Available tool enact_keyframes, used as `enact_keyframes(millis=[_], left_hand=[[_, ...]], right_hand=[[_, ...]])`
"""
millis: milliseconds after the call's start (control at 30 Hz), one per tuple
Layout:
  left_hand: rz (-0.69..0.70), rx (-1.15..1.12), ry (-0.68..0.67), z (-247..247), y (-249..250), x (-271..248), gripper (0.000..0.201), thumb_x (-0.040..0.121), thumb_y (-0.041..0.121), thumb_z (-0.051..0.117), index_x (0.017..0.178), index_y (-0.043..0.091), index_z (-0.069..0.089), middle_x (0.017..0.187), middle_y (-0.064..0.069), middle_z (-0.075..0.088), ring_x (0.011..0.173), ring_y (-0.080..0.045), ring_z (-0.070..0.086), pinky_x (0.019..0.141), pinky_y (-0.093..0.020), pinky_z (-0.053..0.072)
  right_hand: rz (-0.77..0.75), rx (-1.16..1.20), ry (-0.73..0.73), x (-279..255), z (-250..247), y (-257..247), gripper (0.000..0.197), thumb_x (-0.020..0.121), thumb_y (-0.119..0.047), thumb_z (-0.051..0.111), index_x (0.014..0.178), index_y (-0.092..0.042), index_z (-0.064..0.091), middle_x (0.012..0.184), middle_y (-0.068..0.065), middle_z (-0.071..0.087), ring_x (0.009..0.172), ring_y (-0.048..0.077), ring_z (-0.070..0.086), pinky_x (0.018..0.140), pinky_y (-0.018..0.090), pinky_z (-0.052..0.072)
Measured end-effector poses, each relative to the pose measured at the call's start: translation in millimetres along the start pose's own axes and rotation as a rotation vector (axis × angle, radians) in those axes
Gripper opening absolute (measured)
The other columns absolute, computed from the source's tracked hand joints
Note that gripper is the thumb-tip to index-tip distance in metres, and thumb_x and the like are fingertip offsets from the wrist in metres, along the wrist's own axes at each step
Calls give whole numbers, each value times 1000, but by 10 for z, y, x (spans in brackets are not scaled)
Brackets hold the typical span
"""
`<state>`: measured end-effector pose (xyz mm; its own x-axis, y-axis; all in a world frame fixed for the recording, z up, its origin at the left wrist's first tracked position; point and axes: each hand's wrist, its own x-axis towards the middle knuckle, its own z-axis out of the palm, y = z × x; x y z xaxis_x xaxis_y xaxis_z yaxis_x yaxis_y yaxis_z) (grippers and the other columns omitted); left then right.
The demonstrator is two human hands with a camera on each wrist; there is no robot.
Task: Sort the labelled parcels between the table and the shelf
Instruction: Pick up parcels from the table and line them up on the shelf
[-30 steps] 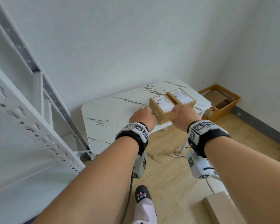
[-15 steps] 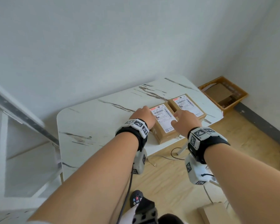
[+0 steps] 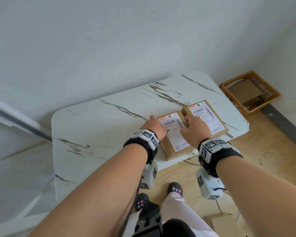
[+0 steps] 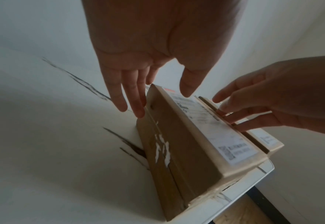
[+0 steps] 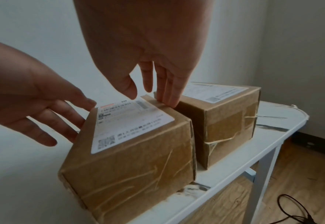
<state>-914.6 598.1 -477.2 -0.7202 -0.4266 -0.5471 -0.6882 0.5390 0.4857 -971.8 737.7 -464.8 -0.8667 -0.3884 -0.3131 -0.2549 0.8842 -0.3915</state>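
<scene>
The marble-patterned tabletop (image 3: 99, 134) carries two labelled parcels side by side at its near right edge. The orange crate (image 3: 249, 93) on the floor beyond is seen to hold flattened cardboard. The nearer parcel (image 3: 173, 139) is flanked by both hands: the left hand (image 3: 154, 127), fingers straight, is laid against its left side, while the right hand (image 3: 194, 128), fingers straight, is set into the gap beside the farther parcel (image 3: 210, 117). Half a second earlier, both hands were placed nearer the parcel's front.
</scene>
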Motion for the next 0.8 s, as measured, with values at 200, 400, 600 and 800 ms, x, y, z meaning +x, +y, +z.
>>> enact_keyframes(millis=[200, 400, 600, 800], left_hand=[[-63, -19, -26, 29, -21, 115, 56, 98, 28, 51, 144, 10, 24, 117, -9, 62, 83, -24, 57, 70, -32, 50], [-142, -154, -27, 32, -107, 196, 58, 97, 36, 52, 143, 11, 29, 116, -8, 64, 96, -27, 65, 81, -36, 56], [-145, -225, -48, 57, -239, 215, 59, 96, 51, 47, 137, 9, 47, 122, -8, 64, 101, -27, 64, 85, -34, 51], [-131, -329, -84, -30, -390, 181, 57, 92, 59, 48, 122, 12, 60, 109, -4, 66, 95, -25, 64, 84, -31, 50]], right_hand=[[48, 6, -114, 177, 65, -55, 50, 93, -25, 57, 139, -12, 42, 100, 1, 56, 84, 19, 54, 70, 30, 43], [127, 9, -210, 252, 136, -124, 48, 98, -34, 50, 137, -8, 42, 98, 3, 60, 70, 12, 51, 49, 23, 33], [179, 107, -201, 279, 234, -174, 55, 96, -42, 52, 139, -8, 39, 111, 6, 63, 91, 24, 61, 66, 31, 50], [202, 224, -157, 164, 323, -279, 59, 94, -46, 57, 138, -10, 40, 119, 6, 63, 97, 23, 62, 81, 37, 54]])
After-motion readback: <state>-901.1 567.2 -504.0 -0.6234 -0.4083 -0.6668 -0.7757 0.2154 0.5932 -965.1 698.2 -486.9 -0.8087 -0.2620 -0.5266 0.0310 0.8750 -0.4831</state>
